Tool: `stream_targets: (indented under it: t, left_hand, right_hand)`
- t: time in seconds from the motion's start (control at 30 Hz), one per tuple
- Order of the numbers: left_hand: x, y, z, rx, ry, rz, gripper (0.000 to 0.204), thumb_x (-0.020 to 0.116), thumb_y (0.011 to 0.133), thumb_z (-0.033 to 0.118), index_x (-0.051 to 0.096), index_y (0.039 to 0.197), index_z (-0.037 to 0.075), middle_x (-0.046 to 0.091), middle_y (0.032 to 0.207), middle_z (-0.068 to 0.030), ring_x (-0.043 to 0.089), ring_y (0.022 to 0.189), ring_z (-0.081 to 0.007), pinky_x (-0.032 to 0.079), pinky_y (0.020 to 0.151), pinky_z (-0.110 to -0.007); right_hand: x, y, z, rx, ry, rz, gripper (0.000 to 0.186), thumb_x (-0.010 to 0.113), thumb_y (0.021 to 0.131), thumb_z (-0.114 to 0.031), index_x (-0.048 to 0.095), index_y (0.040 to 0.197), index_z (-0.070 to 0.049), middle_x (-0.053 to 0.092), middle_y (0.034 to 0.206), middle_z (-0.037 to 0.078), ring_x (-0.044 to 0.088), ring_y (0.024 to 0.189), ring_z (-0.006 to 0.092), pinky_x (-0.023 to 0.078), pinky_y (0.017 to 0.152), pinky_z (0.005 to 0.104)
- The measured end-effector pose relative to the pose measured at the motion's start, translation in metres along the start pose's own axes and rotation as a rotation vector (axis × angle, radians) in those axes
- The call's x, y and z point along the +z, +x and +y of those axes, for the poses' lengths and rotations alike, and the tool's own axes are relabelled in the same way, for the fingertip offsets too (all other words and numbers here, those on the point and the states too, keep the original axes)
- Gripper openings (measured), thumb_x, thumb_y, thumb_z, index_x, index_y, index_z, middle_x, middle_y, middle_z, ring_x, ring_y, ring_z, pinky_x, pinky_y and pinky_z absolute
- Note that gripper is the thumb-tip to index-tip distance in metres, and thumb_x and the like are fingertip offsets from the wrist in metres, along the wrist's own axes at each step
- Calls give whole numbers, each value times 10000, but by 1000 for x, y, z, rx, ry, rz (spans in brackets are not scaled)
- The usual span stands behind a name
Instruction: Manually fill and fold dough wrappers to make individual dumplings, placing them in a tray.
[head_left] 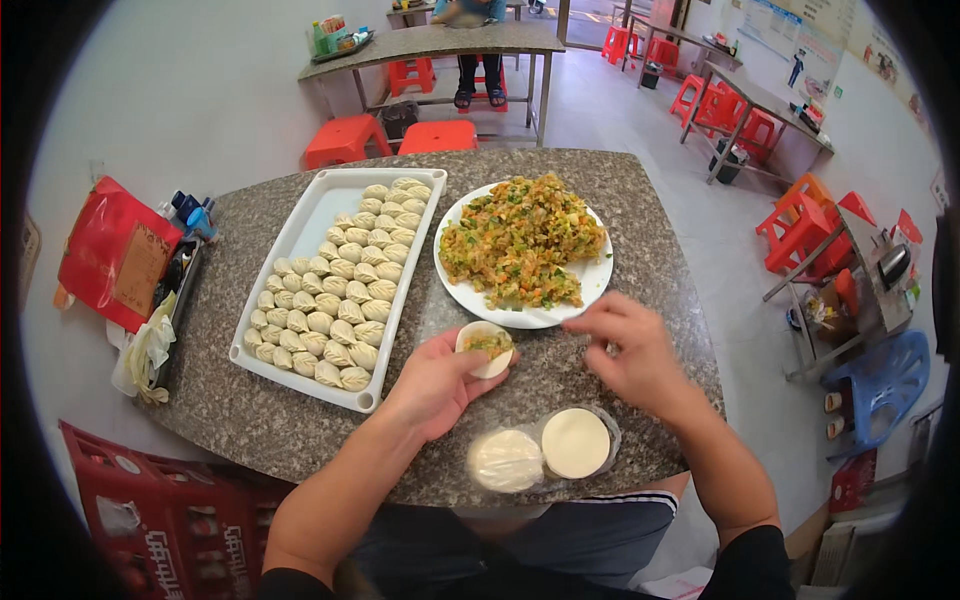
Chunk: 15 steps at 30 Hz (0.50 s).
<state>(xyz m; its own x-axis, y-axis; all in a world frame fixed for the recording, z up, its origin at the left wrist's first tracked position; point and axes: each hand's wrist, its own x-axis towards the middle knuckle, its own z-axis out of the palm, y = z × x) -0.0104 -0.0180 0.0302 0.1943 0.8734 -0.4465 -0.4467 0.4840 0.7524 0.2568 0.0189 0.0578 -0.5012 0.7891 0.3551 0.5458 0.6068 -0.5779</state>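
My left hand (445,375) holds a round dough wrapper (486,366) topped with chopped filling. My right hand (630,355) hovers by the front rim of a white plate (468,300), fingers loosely curled and apart, nothing visible in them. The plate carries a heap of chopped vegetable filling (520,240). To its left, a white tray (300,200) holds several rows of pleated dumplings (340,290). Near the front edge lie a stack of round wrappers (575,442) and a plastic-wrapped pack of wrappers (505,460), below my hands.
The speckled counter (230,420) has bags and bottles (120,255) along its left side and red crates (170,510) below. A seated person (470,70) is at a far table (420,45). Red stools (340,140), a side table (850,290) and a blue chair (875,385) stand around.
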Motion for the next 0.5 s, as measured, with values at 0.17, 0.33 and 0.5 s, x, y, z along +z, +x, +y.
stream_targets:
  t: [0.17, 0.33, 0.5]
  left_hand:
    - [-1, -16, 4, -43, -14, -114, 425, 540, 1034, -61, 523, 1458, -39, 660, 1400, -190, 696, 1265, -308, 603, 1078, -421]
    - [6, 1, 11, 67, -104, -289, 456, 553, 1028, -54, 519, 1482, -16, 658, 1408, -142, 663, 1304, -253, 551, 1141, -405]
    - [22, 15, 23, 133, -56, -435, 499, 643, 999, -31, 526, 1484, -2, 660, 1395, -103, 658, 1285, -199, 536, 1125, -357]
  right_hand:
    - [10, 6, 17, -42, -395, 20, 348, 758, 801, -34, 772, 1142, -106, 705, 1067, 67, 721, 950, 283, 586, 781, 411]
    - [5, 15, -9, -446, -213, 159, 317, 790, 797, -66, 762, 1110, -103, 691, 1085, 65, 689, 988, 280, 565, 851, 419]
    - [12, 36, -6, -523, -137, 242, 250, 855, 777, -90, 770, 1012, -91, 694, 987, 51, 684, 952, 273, 559, 807, 394]
